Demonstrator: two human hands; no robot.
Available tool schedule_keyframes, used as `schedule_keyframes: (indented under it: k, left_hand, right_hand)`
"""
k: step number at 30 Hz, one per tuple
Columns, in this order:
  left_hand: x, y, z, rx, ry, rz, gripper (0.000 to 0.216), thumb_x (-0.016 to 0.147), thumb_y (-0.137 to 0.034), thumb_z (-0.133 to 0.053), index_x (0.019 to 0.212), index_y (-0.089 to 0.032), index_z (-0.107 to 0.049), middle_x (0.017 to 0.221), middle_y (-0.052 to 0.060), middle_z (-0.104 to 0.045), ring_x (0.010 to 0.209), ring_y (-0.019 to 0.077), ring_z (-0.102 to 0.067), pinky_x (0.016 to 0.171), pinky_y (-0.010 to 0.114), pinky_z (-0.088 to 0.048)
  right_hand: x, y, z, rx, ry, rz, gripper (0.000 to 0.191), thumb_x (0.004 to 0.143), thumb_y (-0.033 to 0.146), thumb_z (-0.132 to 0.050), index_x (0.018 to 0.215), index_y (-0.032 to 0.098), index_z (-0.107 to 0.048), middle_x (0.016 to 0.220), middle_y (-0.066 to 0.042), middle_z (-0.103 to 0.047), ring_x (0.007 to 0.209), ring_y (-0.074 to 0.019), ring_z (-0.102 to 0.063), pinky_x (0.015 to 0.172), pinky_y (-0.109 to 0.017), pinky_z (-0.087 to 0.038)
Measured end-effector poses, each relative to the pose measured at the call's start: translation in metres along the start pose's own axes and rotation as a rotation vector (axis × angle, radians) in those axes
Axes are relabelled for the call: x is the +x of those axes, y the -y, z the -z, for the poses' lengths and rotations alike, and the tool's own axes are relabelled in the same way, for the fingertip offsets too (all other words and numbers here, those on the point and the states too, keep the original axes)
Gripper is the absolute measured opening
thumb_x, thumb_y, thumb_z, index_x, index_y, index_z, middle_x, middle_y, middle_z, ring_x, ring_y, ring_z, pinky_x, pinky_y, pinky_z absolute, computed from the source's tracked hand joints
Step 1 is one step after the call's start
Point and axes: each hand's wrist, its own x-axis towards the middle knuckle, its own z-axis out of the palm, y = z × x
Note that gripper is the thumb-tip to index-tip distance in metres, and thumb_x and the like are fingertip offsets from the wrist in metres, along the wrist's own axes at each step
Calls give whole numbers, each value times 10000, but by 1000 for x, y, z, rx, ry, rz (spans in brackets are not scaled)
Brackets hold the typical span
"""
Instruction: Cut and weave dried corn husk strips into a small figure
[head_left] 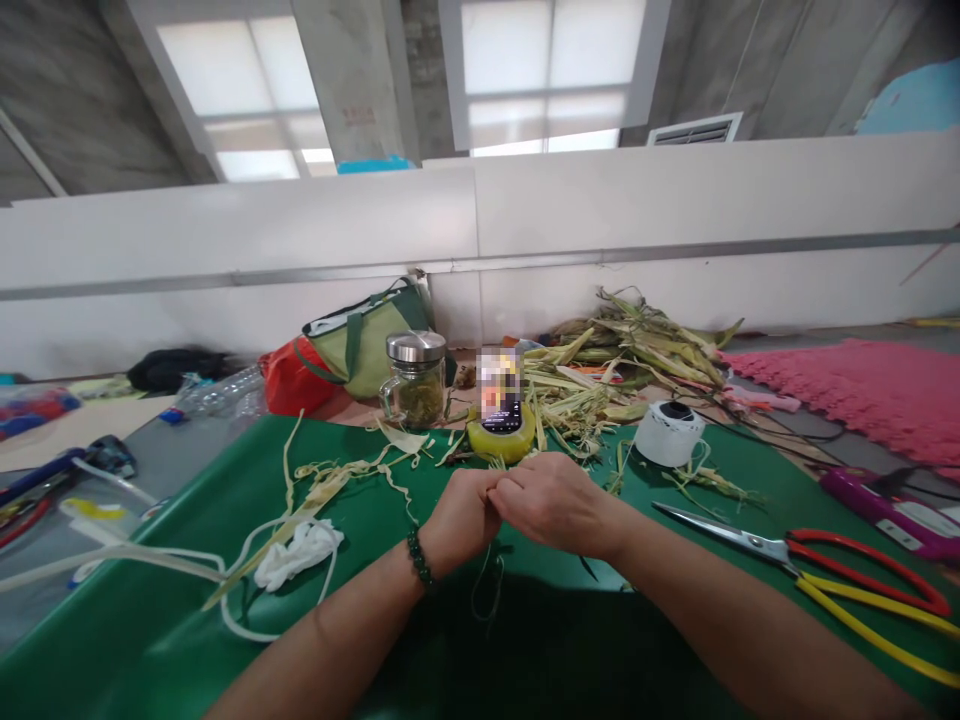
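My left hand [463, 518], with a dark green bead bracelet [418, 558] at its wrist, and my right hand [559, 505] meet above the green mat [360, 620]. Both are closed, fingers pinched together and touching; whatever lies between them is hidden. Pale green tips stick up just behind the fingers, and a thin thread [487, 600] loops down below the hands. Beyond them a phone [500, 400] leans upright in a yellow roll of tape [501, 446]. Husk strips [322, 490] lie to the left, next to a white crumpled cloth [298, 555].
Scissors [750, 538] with red and yellow handles lie at right, near a white spool [669, 435]. A glass mug [416, 385] with a metal lid and a green bag [375, 345] stand behind. Corn husks [637, 345] are heaped by the wall. White tubing [150, 552] curls at left.
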Motion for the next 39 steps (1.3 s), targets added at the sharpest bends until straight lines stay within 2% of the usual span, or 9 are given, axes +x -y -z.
schedule_keyframes:
  k: [3, 6, 10, 14, 18, 22, 26, 31, 39]
  left_hand:
    - [2, -6, 4, -126, 1, 83, 176, 628, -58, -465, 564, -129, -612, 573, 10, -622, 577, 136, -541, 552, 214, -409]
    - [3, -12, 7, -112, 20, 147, 194, 582, -33, -463, 553, -138, -623, 584, 16, -642, 601, 148, -570, 577, 221, -421]
    - [1, -11, 6, -65, 56, 155, 193, 601, -45, -480, 549, -137, -641, 575, 24, -659, 579, 150, -571, 562, 225, -418]
    - [3, -4, 5, -125, 59, 100, 121, 642, -116, -570, 547, -135, -643, 556, 24, -659, 575, 148, -567, 567, 227, -428]
    - [11, -5, 8, -269, -53, 235, 176, 683, -280, -632, 578, -139, -630, 511, 21, -638, 511, 141, -567, 540, 238, -442]
    - [16, -16, 17, -558, -38, 406, 447, 689, -558, -616, 782, -123, -649, 632, 63, -704, 617, 190, -659, 640, 295, -502]
    - [18, -22, 23, -735, -6, 434, 616, 696, -691, -517, 877, -115, -636, 651, 88, -711, 644, 210, -679, 673, 323, -511]
    - [22, -27, 25, -719, 92, 416, 620, 694, -686, -536, 855, -99, -655, 674, 103, -712, 647, 203, -677, 649, 296, -509]
    - [32, -24, 21, -513, 71, 332, 412, 629, -524, -707, 689, -119, -662, 515, 32, -661, 513, 150, -611, 571, 253, -478]
  right_hand:
    - [1, -9, 1, 32, -32, -192, 368, 906, 333, -411, 629, 166, -587, 522, -31, -561, 493, -117, -445, 498, -278, -164]
    - [1, -16, 2, 96, 43, -336, 449, 868, 487, -461, 577, 164, -578, 497, -28, -534, 470, -106, -398, 495, -272, -130]
    - [1, -13, 0, 198, 145, -183, 394, 919, 284, -369, 610, 163, -581, 555, -26, -566, 465, -94, -363, 501, -269, -136]
    - [1, -9, -8, 208, 90, -118, 361, 899, 245, -350, 617, 160, -560, 553, -31, -548, 477, -104, -350, 506, -277, -157]
    - [1, -22, -9, 301, -59, -384, 392, 911, 329, -353, 581, 169, -492, 534, -2, -478, 492, -103, -359, 505, -260, -191]
    - [-1, -43, 0, 484, -176, -674, 428, 902, 467, -345, 619, 178, -484, 556, 23, -469, 534, -106, -417, 512, -227, -250]
    - [0, -50, 1, 746, -33, -614, 504, 866, 503, -380, 484, 178, -423, 440, 34, -413, 456, -93, -382, 459, -218, -245]
    - [1, -48, -1, 967, -72, -623, 468, 849, 471, -415, 495, 169, -464, 424, 37, -431, 416, -82, -390, 438, -209, -287]
    - [2, -45, -10, 877, -197, -597, 451, 819, 440, -460, 458, 173, -423, 418, 42, -389, 436, -79, -354, 449, -214, -258]
